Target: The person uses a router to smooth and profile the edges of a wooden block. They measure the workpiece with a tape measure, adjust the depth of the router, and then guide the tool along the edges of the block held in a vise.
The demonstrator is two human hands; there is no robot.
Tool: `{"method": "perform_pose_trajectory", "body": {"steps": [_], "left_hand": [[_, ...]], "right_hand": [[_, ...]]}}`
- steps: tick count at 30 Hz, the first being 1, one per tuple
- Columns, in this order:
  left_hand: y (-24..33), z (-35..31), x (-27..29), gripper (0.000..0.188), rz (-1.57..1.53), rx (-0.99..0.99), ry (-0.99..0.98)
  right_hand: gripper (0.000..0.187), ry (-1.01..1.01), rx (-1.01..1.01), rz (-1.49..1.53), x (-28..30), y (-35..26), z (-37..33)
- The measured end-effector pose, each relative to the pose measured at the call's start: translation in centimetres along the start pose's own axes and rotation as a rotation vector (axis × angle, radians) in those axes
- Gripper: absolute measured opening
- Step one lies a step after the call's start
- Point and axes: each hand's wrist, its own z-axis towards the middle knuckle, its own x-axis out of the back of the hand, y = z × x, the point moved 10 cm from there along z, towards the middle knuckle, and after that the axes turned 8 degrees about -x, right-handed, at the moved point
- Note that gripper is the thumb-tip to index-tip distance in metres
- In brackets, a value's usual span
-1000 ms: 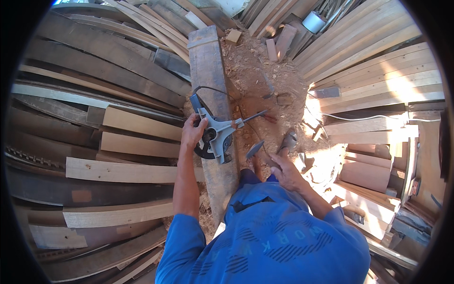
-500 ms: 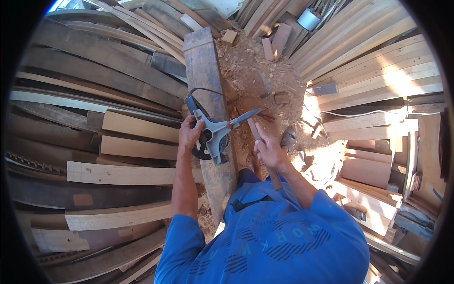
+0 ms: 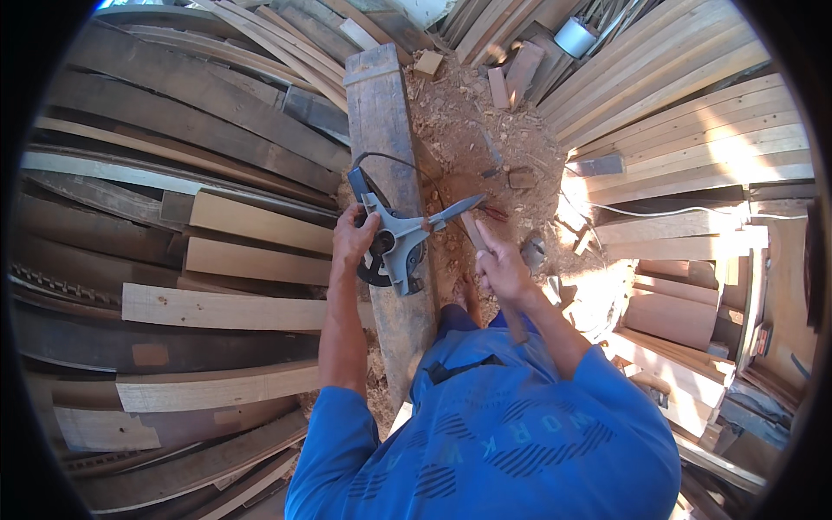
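Observation:
A grey, three-armed tool (image 3: 400, 241) with black round parts and a dark cable lies over a worn wooden plank (image 3: 379, 113). My left hand (image 3: 355, 232) is closed on its left side, thumb on the grey body. The tool's pointed grey arm reaches right, past the plank's edge, and its tip comes near the end of a narrow wooden strip (image 3: 516, 325). My right hand (image 3: 504, 270) is wrapped round that strip, which slants down toward my lap. The tool's exact kind is unclear to me.
Stacked boards (image 3: 221, 308) fill the left side, and long planks (image 3: 676, 130) lean at the far right. Wood chips cover the ground (image 3: 451, 113). A pale cable (image 3: 667, 211) runs across on the right. A whitish can (image 3: 575, 37) stands at the back.
The whole view has shifted slightly. My left hand stays on the grey tool. My right hand keeps its grip on the wooden strip, with only a small shift beside the tool's pointed arm.

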Motion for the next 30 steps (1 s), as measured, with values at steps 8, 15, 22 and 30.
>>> {"method": "perform_pose_trajectory", "body": {"steps": [8, 15, 22, 30], "left_hand": [[-0.6, 0.0, -0.3, 0.042, -0.03, 0.069, -0.032], [-0.3, 0.3, 0.2, 0.042, 0.034, 0.033, -0.005], [0.8, -0.2, 0.0, 0.038, 0.034, 0.073, -0.023], [0.6, -2.6, 0.3, 0.055, -0.26, -0.166, -0.035]], "right_hand": [[0.064, -0.038, -0.004, -0.029, 0.1, 0.2, 0.7], [0.064, 0.059, -0.013, 0.088, 1.5, -0.5, 1.0], [0.065, 0.017, 0.02, 0.058, 1.7, -0.1, 1.1], [0.039, 0.104, 0.034, 0.097, 3.9, 0.1, 0.7]]}}
